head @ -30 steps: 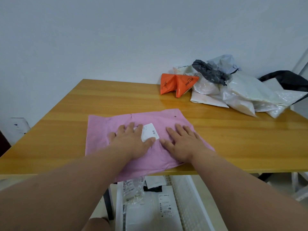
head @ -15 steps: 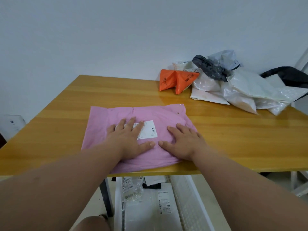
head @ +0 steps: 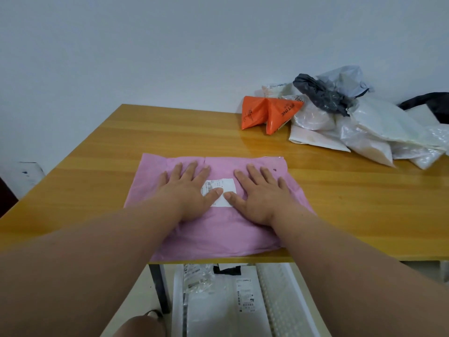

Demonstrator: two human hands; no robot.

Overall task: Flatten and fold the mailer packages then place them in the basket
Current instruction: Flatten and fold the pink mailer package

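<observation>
A pink mailer [head: 218, 229] lies flat on the wooden table [head: 364, 203] at the near edge, its front hem hanging slightly over. Both hands press on it palm down, fingers straight and spread, gripping nothing: the left hand [head: 189, 190] at 9 o'clock of the white label [head: 222, 188], the right hand [head: 260, 195] at 3 o'clock, the 2 thumbs almost meeting on the label. At 2 o'clock from the mailer, well apart, sits a pile of bags [head: 364, 127] with an orange mailer [head: 269, 113] at its left. At 6 o'clock, below the table edge, a white basket [head: 279, 300] holds pale packages [head: 218, 305]
</observation>
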